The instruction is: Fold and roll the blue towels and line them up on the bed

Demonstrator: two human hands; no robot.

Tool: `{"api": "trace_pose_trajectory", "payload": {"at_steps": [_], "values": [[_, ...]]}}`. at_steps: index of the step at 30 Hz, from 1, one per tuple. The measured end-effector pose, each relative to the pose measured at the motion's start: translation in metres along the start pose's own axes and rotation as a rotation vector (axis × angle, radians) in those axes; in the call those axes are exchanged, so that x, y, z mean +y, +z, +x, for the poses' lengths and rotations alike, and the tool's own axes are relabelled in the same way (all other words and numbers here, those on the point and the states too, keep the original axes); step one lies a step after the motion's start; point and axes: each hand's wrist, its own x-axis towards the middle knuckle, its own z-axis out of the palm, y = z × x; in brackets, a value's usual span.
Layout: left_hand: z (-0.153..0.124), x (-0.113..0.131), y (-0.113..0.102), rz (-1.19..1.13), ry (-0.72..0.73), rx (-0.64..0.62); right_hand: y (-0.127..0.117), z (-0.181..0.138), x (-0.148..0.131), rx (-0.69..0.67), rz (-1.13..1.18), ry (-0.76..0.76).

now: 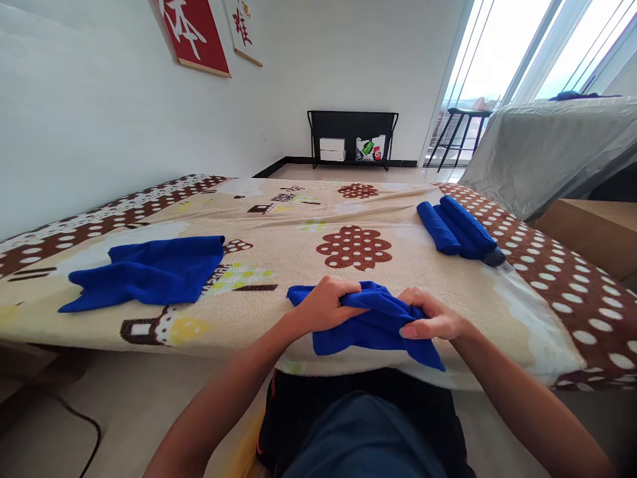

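A blue towel (371, 328) lies bunched at the near edge of a bed covered by a patterned beige blanket (298, 245). My left hand (326, 304) is closed on the towel's left part, fingers curled over a fold. My right hand (432, 320) grips its right part, thumb on top. One corner of the towel hangs over the blanket's edge. Rolled blue towels (455, 229) lie side by side at the right of the bed. Another blue towel (149, 272) lies loosely folded at the left.
A dark rolled item (494, 257) sits just by the rolled towels. A grey covered piece of furniture (547, 149) stands at the right. A black rack (352, 138) with boxes is against the far wall. A cable (82, 425) runs on the floor at the left.
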Motion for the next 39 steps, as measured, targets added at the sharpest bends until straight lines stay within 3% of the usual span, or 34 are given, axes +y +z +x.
{"api": "trace_pose_trajectory", "payload": {"at_steps": [4,7,9,13,17,21,25,29,32,34,36,39], "values": [[-0.006,0.006,-0.019,0.056,0.054,-0.307,-0.011,-0.012,-0.002,0.153,0.082,0.007],[-0.012,0.001,-0.032,0.130,0.064,-0.296,-0.025,-0.020,-0.012,0.219,-0.014,-0.046],[-0.016,-0.004,-0.042,0.167,0.042,-0.182,-0.034,-0.024,-0.021,0.215,-0.188,-0.008],[-0.023,-0.014,-0.063,0.198,-0.051,0.166,-0.042,-0.029,-0.039,0.182,-0.554,0.237],[-0.028,-0.019,-0.074,0.148,-0.170,0.421,-0.044,-0.032,-0.043,0.220,-0.810,0.388],[-0.030,-0.021,-0.077,0.155,-0.199,0.644,-0.055,-0.035,-0.035,0.410,-1.103,0.330],[-0.031,-0.026,-0.082,0.161,-0.203,0.849,-0.068,-0.042,-0.030,0.692,-1.251,0.262],[-0.036,-0.037,-0.095,0.134,-0.227,1.039,-0.076,-0.053,-0.030,0.902,-1.196,0.244],[-0.043,-0.046,-0.107,0.138,-0.217,1.109,-0.084,-0.062,-0.026,1.081,-1.100,0.306],[-0.049,-0.049,-0.116,0.119,-0.198,1.128,-0.090,-0.069,-0.022,1.184,-1.022,0.262],[-0.056,-0.051,-0.125,0.066,-0.211,1.066,-0.098,-0.076,-0.019,1.274,-0.898,0.148],[-0.069,-0.054,-0.138,-0.037,-0.335,0.794,-0.110,-0.091,-0.020,1.284,-0.619,0.098]]}}
